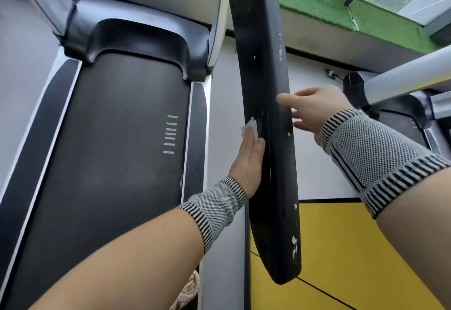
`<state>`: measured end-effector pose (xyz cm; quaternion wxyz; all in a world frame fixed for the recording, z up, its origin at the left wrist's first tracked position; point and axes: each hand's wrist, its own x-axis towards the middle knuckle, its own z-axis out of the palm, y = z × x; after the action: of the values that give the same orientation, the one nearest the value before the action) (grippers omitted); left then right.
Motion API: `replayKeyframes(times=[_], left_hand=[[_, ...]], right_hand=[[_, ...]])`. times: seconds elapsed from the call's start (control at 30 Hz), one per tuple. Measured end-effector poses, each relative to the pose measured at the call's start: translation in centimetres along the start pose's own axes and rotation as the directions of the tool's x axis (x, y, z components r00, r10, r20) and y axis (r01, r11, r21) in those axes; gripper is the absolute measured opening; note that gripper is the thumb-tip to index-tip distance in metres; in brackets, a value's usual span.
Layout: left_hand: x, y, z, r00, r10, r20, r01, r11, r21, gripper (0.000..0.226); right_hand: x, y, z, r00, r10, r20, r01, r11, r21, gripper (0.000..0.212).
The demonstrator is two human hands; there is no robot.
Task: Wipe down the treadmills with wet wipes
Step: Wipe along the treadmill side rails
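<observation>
A long black treadmill handrail point(266, 70) runs down the middle of the view, scuffed with white marks. My left hand point(249, 160) presses a crumpled white wet wipe point(250, 128) against the rail's left side, fingers fairly straight. My right hand point(314, 109) touches the rail's right side, thumb on the top face and fingers straight behind it. Both wrists wear grey knitted bands. The treadmill's dark belt point(117, 153) lies below on the left.
A second treadmill's silver upright point(405, 78) and base stand at the right. Grey and yellow floor point(341, 248) lies between the machines. A green turf ledge point(314, 4) and a window run along the far wall. A woven shoe point(188, 290) shows at the bottom.
</observation>
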<state>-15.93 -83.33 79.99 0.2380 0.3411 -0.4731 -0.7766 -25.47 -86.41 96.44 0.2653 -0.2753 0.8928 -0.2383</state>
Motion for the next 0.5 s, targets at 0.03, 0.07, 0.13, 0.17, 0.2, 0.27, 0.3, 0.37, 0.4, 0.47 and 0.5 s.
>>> replayKeyframes(times=[0.03,0.07,0.13,0.17,0.2,0.27,0.3,0.37,0.4,0.47,0.5], left_hand=[[1.0,-0.2,-0.3,0.999,-0.04,0.004,0.041,0.999,-0.023,0.086],[2.4,-0.1,-0.8,0.997,-0.082,0.008,0.082,0.996,-0.038,0.088],[5.5,0.2,-1.8,0.986,-0.167,0.0,0.167,0.984,-0.061,0.094],[6.5,0.5,-2.3,0.98,-0.196,-0.022,0.195,0.979,-0.053,0.097],[7.0,0.4,-2.4,0.975,-0.221,-0.026,0.219,0.974,-0.049,0.099],[5.0,1.8,-2.4,0.978,-0.207,-0.022,0.206,0.978,-0.027,0.093],[3.2,2.9,-2.2,0.983,-0.184,-0.024,0.184,0.983,-0.005,0.082],[0.4,3.9,-2.2,0.993,-0.114,-0.007,0.115,0.99,0.079,0.049],[-0.1,4.0,-2.5,0.998,-0.061,-0.003,0.061,0.988,0.144,0.042],[1.3,4.4,-3.6,0.999,0.022,-0.034,-0.011,0.954,0.299,0.042],[2.5,4.7,-4.1,0.998,0.006,-0.066,0.016,0.944,0.33,0.042]], right_hand=[[0.4,-0.5,0.3,1.0,-0.024,0.002,0.024,0.999,-0.029,0.035],[0.7,-1.0,0.5,0.999,-0.043,0.001,0.043,0.997,-0.069,0.034],[0.8,-1.5,0.8,0.998,-0.056,-0.025,0.053,0.991,-0.123,0.027],[0.9,-1.5,0.8,0.997,-0.056,-0.043,0.051,0.992,-0.119,0.024],[0.9,-1.3,0.8,0.997,-0.054,-0.061,0.048,0.993,-0.106,0.023],[0.9,-1.0,0.9,0.996,-0.062,-0.071,0.054,0.993,-0.103,0.027],[1.1,-0.9,0.9,0.996,-0.056,-0.067,0.049,0.994,-0.099,0.029],[1.4,-0.9,0.9,0.998,-0.032,-0.061,0.027,0.997,-0.068,0.025],[1.5,-0.9,0.8,0.998,-0.026,-0.054,0.023,0.998,-0.05,0.026],[1.6,-0.8,0.8,0.999,-0.015,-0.051,0.013,1.0,-0.026,0.029],[1.7,-0.7,0.8,0.999,-0.005,-0.049,0.004,1.0,-0.021,0.034]])
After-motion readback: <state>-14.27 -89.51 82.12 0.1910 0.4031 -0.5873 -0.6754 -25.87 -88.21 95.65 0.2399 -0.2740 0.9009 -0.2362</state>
